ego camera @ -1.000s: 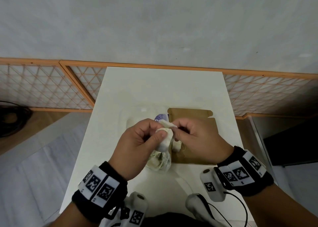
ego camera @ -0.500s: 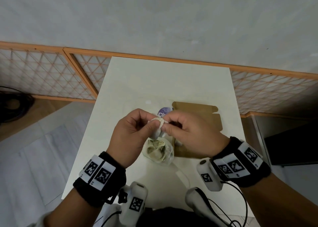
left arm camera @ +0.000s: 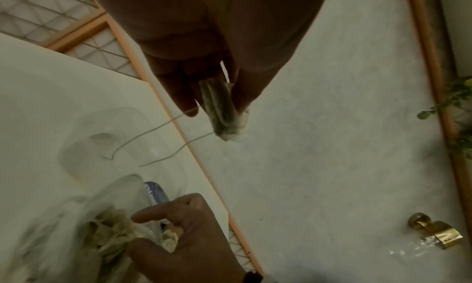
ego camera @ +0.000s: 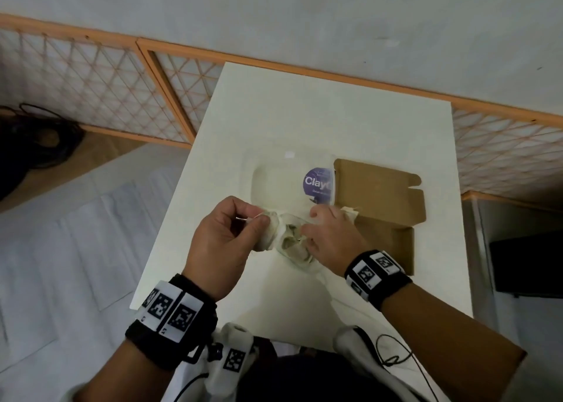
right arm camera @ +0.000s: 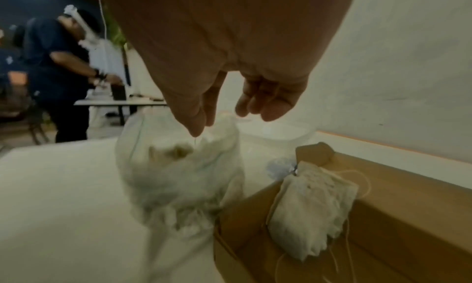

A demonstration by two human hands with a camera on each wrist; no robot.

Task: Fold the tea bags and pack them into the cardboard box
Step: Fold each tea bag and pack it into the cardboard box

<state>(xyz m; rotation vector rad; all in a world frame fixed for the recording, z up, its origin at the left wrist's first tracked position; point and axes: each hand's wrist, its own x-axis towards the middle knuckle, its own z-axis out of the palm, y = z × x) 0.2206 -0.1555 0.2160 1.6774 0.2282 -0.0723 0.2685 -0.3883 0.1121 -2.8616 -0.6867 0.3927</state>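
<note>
The right hand [ego camera: 330,238] hides most of the plastic bag's [ego camera: 294,249] mouth. From the right wrist view its thumb and forefinger tips are together over the bag's opening, but the blur stops me telling whether they pinch a thread, the plastic or a tea bag inside; the other fingers hang loosely curled. The loose tea bags in the bag are only a crumpled pale mass.

The left hand [ego camera: 224,243] is plainer: thumb and fingers clamp a folded tea bag [left arm camera: 223,109], held in the air at 9 o'clock of the plastic bag, its string [left arm camera: 153,144] dangling free.

The box [ego camera: 384,209] lies open at 3 o'clock of the hands, flap back toward 12. One tea bag [right arm camera: 313,208] leans on its inner wall; the head view shows just a corner of it past the right knuckles.

A clear tub [ego camera: 283,176] with a purple label sits at 12 o'clock, touching the box's left edge. The table [ego camera: 304,102] has bare top toward 12; its left edge is near the left wrist.
</note>
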